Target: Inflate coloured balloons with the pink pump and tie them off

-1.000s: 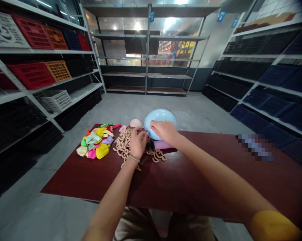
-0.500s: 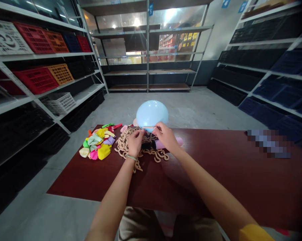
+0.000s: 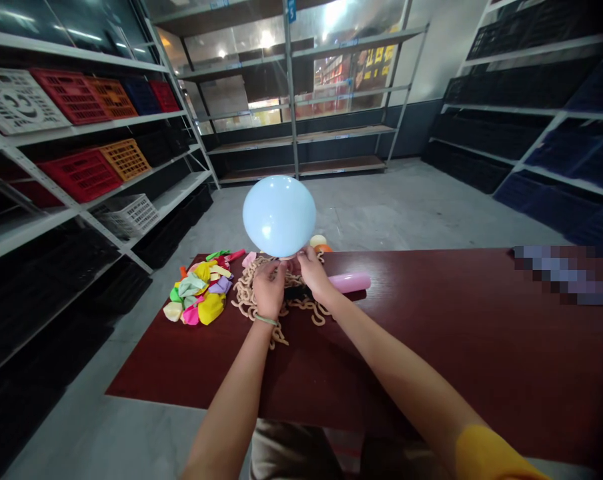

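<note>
Three runs of steel shelving (image 3: 291, 100) surround us, and the left run holds red plastic crates (image 3: 81, 175) and an orange plastic crate (image 3: 125, 159). Nearer, a dark red table top (image 3: 481, 353) spreads across the view, with a pixelated patch (image 3: 564, 273) blurring its far right edge. The largest thing on it, or rather above it, is a pale blue balloon (image 3: 279, 217), now inflated and held up clear of the table, just over the far edge and seen against the grey floor. That is the fresh change: moments ago it sat low, close to the table, and now it has lifted, so it appears to hang entirely from the hands. A heap of limp multicoloured balloons (image 3: 196, 293) lies to the left, and a tangle of beige looped cord (image 3: 249, 293) spreads beneath the hands. To the right of the hands, a pink cylinder with a black end (image 3: 349, 283), possibly a hand pump, now lies uncovered, no longer under the right hand (image 3: 314, 273). The left hand (image 3: 269, 290) and right hand meet beneath the balloon, where the fingertips (image 3: 304, 257) of both close in a pinch around its neck, though the neck itself is too hidden to make out. A thin green band (image 3: 265, 320) circles the left wrist.
</note>
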Action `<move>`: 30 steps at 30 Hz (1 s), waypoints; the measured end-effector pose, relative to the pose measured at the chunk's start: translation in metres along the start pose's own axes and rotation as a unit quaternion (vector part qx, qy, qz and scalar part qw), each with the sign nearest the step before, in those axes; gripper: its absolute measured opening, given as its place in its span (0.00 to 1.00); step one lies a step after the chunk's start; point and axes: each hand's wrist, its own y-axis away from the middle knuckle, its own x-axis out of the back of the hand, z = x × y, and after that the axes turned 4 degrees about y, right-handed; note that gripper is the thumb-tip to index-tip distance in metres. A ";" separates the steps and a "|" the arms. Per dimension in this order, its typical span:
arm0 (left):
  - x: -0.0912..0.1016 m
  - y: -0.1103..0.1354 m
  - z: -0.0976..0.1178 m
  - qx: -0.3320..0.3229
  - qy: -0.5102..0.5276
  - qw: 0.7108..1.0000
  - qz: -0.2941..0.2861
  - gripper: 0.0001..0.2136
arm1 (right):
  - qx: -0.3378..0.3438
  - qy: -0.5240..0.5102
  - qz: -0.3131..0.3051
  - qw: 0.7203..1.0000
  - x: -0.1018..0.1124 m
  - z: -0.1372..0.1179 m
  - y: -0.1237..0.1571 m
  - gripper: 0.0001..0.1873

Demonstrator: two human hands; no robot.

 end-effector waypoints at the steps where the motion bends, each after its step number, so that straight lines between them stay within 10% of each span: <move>1: 0.000 0.000 0.000 -0.005 -0.007 1.000 -0.002 0.11 | -0.011 -0.001 0.006 1.000 -0.003 -0.001 -0.001 0.10; 16: 0.005 -0.005 0.001 0.152 0.035 0.988 0.019 0.14 | 0.024 0.135 0.066 0.988 -0.004 -0.023 0.004 0.11; 23: 0.006 -0.008 -0.008 0.239 0.098 0.965 0.036 0.14 | 0.263 0.393 0.003 0.881 0.018 -0.035 0.010 0.18; 30: 0.015 -0.008 -0.004 0.147 -0.036 0.987 0.052 0.10 | 0.336 0.467 -0.034 0.817 0.022 -0.050 0.006 0.17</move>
